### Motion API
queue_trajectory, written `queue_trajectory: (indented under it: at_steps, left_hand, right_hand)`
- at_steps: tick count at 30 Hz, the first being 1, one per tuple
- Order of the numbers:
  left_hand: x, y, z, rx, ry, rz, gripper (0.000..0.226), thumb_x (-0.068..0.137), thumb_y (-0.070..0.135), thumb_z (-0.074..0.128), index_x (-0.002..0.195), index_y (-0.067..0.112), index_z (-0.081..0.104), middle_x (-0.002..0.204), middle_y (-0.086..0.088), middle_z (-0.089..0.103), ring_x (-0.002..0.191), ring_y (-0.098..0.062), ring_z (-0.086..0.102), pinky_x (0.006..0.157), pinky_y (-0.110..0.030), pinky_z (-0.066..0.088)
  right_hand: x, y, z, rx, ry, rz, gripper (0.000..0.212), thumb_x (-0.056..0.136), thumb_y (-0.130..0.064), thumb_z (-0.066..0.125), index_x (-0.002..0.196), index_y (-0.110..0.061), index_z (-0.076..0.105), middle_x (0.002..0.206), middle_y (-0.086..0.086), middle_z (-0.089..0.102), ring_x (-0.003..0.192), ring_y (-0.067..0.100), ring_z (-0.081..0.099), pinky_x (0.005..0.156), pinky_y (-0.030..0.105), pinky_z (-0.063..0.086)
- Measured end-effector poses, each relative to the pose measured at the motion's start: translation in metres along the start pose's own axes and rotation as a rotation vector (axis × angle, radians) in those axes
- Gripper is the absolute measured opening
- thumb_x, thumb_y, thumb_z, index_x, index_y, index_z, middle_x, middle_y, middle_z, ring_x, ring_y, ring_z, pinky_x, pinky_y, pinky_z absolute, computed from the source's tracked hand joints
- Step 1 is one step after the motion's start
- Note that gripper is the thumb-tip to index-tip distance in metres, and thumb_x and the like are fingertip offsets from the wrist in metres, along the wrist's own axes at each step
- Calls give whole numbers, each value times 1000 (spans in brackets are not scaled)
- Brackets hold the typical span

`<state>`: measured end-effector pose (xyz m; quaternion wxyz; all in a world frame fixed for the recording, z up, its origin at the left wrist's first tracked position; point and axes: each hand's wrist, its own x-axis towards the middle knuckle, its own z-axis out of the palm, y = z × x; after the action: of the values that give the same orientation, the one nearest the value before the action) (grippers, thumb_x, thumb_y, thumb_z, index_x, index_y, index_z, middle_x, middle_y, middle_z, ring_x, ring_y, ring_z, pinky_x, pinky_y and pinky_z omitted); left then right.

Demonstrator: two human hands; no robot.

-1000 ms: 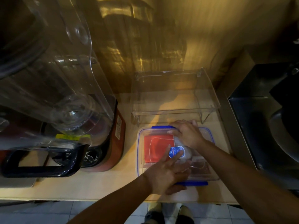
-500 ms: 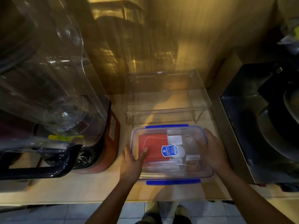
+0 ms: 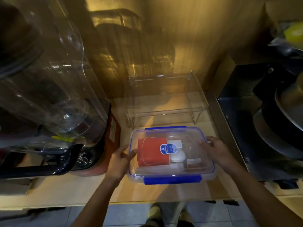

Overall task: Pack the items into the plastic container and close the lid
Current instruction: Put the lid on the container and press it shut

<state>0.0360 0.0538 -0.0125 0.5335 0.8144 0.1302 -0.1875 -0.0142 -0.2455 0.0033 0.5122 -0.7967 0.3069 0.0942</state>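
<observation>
At the bottom centre of the frame your two forearms reach up to the plastic container [image 3: 171, 154], which sits on the wooden counter [image 3: 68, 187] in the lower middle with its clear lid [image 3: 193, 136] already lying on top. Your left hand [image 3: 119, 163] cups the left end wall, fingers loosely curled with the thumb on the lid's rim; your right hand [image 3: 216, 151] presses on the right end with the fingers spread partly open over the edge. Neither hand has lifted the box, as far as can be judged. Inside lie a red packet [image 3: 152, 153], a white rounded piece [image 3: 177, 157] and some small white items, all below the lid line, so packing looks finished. What seems left is the latching: the near blue clip [image 3: 172, 180] looks folded down, while whether the far blue clip [image 3: 165, 128] is snapped cannot be told. Keep one palm flat on the lid, press each clip down until it seats, and check the corners. Beyond the box stands a clear acrylic riser [image 3: 165, 99]; the blender [image 3: 54, 112] crowds the left, so keep your elbow clear of it.
</observation>
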Motion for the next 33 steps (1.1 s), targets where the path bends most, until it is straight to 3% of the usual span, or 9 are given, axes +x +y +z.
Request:
queue_trajectory:
  at_steps: [4,8,13,15,18,26,28,30,33]
  left_hand:
    - [-15,35,-16,-47,-25,21,17,88,30,62,97,16,68,71,0,75,67,-15,72,59,-33,57]
    - [-38,79,-31,-216,-73,71,10,90,24,59,97,19,65,92,-16,73,85,-35,71,79,-55,57]
    - [-48,135,-45,-492,-49,183,19,92,17,55,108,10,63,87,-12,76,74,-24,74,52,-28,57]
    - [-39,154,-46,-487,-28,230,26,91,18,56,115,7,60,99,-18,73,81,-26,72,58,-31,56]
    - [-19,174,-44,-480,1,282,34,87,16,61,119,8,56,105,-17,71,85,-27,72,65,-35,56]
    - [44,202,-20,-354,100,224,43,87,16,63,127,12,48,86,-3,66,53,-4,69,39,-16,50]
    - [56,197,-17,-291,128,244,51,87,18,65,132,13,44,90,-3,67,60,-6,71,44,-19,54]
    - [66,191,-16,-287,104,250,55,86,21,66,135,13,43,100,-9,69,77,-16,74,64,-33,62]
    - [71,185,-13,-159,46,281,41,91,23,60,129,17,48,113,-12,67,93,-22,70,84,-45,58]
  right_hand:
    - [-14,-26,-21,25,-4,-44,33,92,-24,55,120,-5,56,103,15,67,89,29,66,76,40,54]
    - [-35,-60,-49,120,-35,-160,25,91,-26,56,113,-15,59,93,9,71,81,23,71,68,35,55]
    - [-26,-105,-76,177,38,-319,8,88,-30,61,91,-27,67,76,-1,76,67,14,73,56,28,57]
    - [-14,-123,-82,191,39,-360,11,87,-32,62,94,-25,66,76,-8,76,65,10,73,48,19,55]
    - [9,-146,-84,203,29,-379,19,86,-33,63,100,-21,64,79,2,75,67,10,73,47,18,54]
    - [64,-181,-57,215,43,-272,34,88,-32,61,115,-14,54,100,8,66,83,19,67,62,30,52]
    - [73,-182,-53,198,36,-270,25,89,-29,60,110,-15,55,103,9,67,84,19,67,66,32,54]
    - [79,-179,-48,171,-2,-284,11,90,-27,59,99,-21,56,106,11,68,84,18,67,69,31,54]
    - [85,-174,-41,157,-153,-349,12,89,-23,60,95,-32,56,113,13,67,86,16,67,67,26,54]
